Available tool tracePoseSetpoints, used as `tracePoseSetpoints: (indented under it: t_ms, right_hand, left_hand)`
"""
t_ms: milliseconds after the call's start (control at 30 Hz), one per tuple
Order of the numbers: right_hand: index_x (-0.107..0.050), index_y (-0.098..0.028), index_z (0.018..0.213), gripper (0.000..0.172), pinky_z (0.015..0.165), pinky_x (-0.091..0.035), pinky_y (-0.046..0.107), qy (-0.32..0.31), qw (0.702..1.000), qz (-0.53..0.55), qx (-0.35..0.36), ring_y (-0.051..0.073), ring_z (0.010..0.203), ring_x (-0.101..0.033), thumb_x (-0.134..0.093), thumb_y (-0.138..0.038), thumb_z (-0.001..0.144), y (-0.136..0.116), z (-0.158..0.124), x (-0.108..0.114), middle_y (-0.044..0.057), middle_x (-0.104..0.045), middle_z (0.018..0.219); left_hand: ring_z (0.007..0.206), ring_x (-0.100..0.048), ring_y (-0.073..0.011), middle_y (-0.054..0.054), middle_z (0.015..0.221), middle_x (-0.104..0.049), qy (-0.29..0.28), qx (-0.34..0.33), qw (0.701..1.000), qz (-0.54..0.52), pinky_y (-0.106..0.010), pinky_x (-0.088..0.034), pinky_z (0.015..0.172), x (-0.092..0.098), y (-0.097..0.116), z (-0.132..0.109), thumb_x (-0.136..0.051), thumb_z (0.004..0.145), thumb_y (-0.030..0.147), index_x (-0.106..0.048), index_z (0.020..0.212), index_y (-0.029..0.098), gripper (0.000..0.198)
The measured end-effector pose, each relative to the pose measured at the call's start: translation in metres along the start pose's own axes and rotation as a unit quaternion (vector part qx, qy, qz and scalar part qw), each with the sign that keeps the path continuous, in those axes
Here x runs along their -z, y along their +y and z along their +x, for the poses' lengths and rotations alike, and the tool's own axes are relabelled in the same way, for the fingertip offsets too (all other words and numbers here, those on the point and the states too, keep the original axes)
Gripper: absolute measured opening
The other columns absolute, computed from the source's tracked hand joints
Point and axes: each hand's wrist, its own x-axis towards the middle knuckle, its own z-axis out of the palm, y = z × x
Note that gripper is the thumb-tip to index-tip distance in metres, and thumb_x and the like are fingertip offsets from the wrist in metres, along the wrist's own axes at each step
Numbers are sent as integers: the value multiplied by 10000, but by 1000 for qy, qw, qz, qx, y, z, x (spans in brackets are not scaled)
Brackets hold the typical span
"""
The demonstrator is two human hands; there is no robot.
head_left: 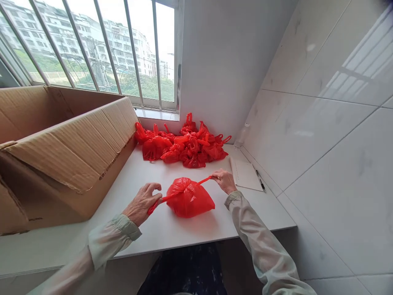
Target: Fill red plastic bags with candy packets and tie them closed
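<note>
One head-worn view looks forward and down, close over the white table (pixel 147 233), toward the window (pixel 92 49).

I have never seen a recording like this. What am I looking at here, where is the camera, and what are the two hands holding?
There is no machine here. A person wears one camera on the head, and it looks forward and down, so you see that person's own two arms in pale sleeves.

The left hand and the right hand each pinch one handle of a red bag and hold the handles out to either side. The bag rests on a white counter.

Farther back, below the window, lies a pile of tied red bags. At the left stands a large open cardboard box. At the right, near the tiled wall, lie a notebook and a pen.
</note>
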Motion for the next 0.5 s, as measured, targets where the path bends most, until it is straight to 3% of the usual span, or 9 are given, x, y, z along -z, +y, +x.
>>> tracePoseSetpoints:
  t_ms: [133, 267, 433, 500]
  right_hand:
    - [-776, -277, 949, 225, 749, -427, 284, 10, 1000, 20, -8, 191, 880, -618, -553, -249, 950, -1, 19, -3, 22, -744, 939]
    - [-770, -245, 949, 222, 766, -458, 293, 20, 992, 120, -11, 195, 879, -650, -555, -211, 903, -6, 44, -4, 40, -736, 952]
    - [-763, -235, 921, 268, 751, -472, 302, -91, 975, 203, 9, 197, 845, -668, -505, -176, 883, -18, 77, -12, 47, -731, 925]
    - [-761, -245, 914, 263, 750, -482, 299, -128, 965, 230, 9, 200, 849, -673, -502, -202, 896, -19, 91, -21, 46, -731, 915]
  left_hand:
    - [973, -513, -228, -108, 1098, -550, -22, 51, 997, -58, -382, -506, 830, 6, 5, 6, -336, 1014, 394, -618, 757, 194, 431]
    - [1005, -514, -225, -98, 1092, -567, -34, 85, 987, -133, -352, -506, 826, 17, 6, 13, -379, 1001, 324, -605, 766, 201, 349]
    - [1057, -524, -263, -106, 1084, -589, -21, 150, 964, -220, -380, -502, 860, 19, -17, 10, -394, 972, 381, -553, 726, 221, 334]
    - [1041, -536, -273, -109, 1073, -611, -54, 167, 949, -261, -389, -504, 870, 10, -31, 6, -410, 953, 436, -570, 741, 237, 332]
